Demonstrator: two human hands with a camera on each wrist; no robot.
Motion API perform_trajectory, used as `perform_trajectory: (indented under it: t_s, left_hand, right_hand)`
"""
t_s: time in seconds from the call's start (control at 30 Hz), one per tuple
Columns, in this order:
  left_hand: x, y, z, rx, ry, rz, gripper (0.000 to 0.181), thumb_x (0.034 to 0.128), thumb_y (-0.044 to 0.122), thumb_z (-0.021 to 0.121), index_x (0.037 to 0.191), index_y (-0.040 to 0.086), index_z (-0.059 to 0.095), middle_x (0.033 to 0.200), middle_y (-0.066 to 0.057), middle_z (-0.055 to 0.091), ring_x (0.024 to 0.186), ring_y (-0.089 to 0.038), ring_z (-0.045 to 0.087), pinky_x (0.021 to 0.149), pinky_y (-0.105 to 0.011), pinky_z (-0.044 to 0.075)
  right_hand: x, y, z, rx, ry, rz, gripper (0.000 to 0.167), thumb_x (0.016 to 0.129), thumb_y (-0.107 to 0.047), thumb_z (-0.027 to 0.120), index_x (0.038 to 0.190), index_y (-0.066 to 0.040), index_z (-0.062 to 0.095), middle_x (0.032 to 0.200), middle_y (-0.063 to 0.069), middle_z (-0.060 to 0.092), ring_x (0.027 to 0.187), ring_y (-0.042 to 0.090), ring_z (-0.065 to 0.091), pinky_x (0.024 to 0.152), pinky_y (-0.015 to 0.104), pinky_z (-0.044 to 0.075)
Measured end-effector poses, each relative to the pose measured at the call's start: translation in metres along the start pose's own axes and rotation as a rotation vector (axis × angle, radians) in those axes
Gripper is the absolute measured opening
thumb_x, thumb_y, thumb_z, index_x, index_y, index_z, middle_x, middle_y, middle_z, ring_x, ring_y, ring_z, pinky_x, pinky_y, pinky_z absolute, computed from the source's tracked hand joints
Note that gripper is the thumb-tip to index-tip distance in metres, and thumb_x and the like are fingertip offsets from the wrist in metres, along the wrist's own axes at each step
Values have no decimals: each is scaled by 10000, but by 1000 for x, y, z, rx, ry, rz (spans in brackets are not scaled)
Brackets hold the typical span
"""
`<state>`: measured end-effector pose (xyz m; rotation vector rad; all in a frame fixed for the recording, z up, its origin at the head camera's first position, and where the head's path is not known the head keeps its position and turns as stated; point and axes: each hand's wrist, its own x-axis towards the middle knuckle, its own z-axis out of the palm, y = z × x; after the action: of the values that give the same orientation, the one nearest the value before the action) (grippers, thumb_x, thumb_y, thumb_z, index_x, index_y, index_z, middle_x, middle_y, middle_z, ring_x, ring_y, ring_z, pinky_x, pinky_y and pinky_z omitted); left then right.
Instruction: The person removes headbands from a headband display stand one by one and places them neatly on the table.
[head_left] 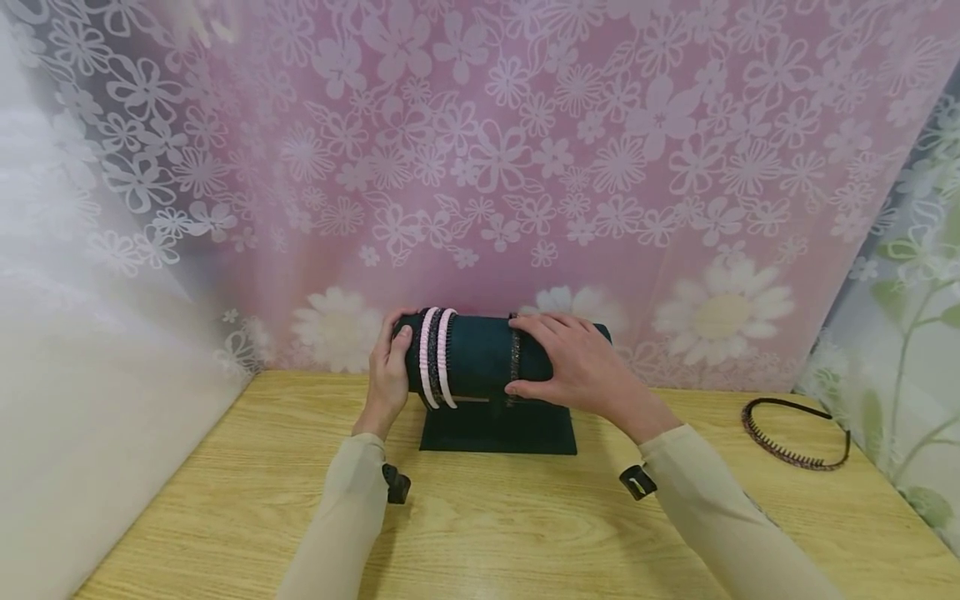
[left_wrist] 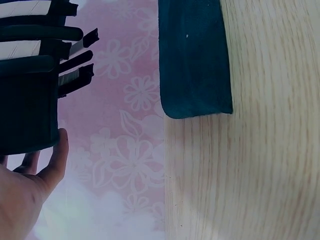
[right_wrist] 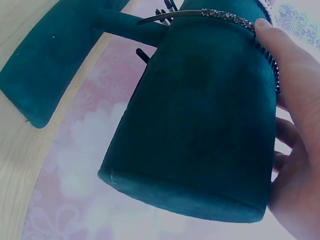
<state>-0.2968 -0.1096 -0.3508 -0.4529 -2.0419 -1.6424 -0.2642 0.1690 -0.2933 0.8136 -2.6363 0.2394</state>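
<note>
A dark green velvet headband stand with a horizontal roll on a flat base stands mid-table. My left hand grips the roll's left end, thumb in front; in the left wrist view, fingers curl under that end. Near it, two pink headbands sit around the roll with dark headbands between and beside them. Farther right, a dark glittery toothed headband wraps the roll. My right hand holds this headband, its thumb on the glittery band in the right wrist view. The fingers behind the roll are partly hidden.
Another dark toothed headband lies on the wooden table at the right. A pink flowered curtain hangs directly behind the stand. Pale sheets close off the left and right sides. Each wrist carries a small black device.
</note>
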Motion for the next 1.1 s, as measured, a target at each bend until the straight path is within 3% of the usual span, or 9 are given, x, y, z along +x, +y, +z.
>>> perform_trajectory:
  t_s: [0.4, 0.63, 0.73, 0.93, 1.1]
  left_hand:
    - [-1, 2, 0, -8, 0, 1, 402, 1088, 216, 372, 1436, 84, 522, 1435, -158, 551, 1259, -292, 538, 1109, -437, 389]
    - [9, -34, 5, -26, 18, 13, 410, 1096, 265, 365, 1456, 135, 511, 1445, -109, 543, 1269, -296, 518, 1115, -464, 367]
    - [10, -40, 5, -29, 23, 37, 415, 1096, 299, 374, 1452, 144, 519, 1430, -62, 558, 1262, -259, 529, 1107, -449, 372]
    - [10, -42, 4, -13, 24, 58, 425, 1099, 316, 361, 1458, 147, 513, 1445, -25, 561, 1281, -222, 536, 1117, -440, 378]
    - [9, -37, 4, -17, 19, 39, 414, 1100, 275, 359, 1461, 142, 512, 1465, -76, 548, 1294, -266, 525, 1128, -466, 364]
  right_hand:
    - [-6, 6, 0, -12, 34, -10, 886, 796, -639, 777, 1510, -201, 491, 1483, 81, 582, 1357, 344, 525, 1108, 626, 397]
    - [-11, 10, -1, 5, 53, -11, 893, 785, -627, 793, 1504, -189, 497, 1467, 89, 590, 1350, 344, 522, 1111, 617, 400]
    - [-14, 11, -1, 20, 66, -16, 883, 785, -608, 805, 1497, -184, 503, 1462, 94, 591, 1348, 350, 519, 1110, 621, 398]
    - [-17, 14, 0, 25, 84, -22, 868, 791, -590, 808, 1492, -175, 507, 1465, 108, 587, 1354, 364, 511, 1101, 631, 395]
    - [-19, 16, -1, 28, 82, -15, 871, 793, -579, 811, 1495, -167, 503, 1478, 121, 575, 1362, 372, 500, 1106, 640, 381]
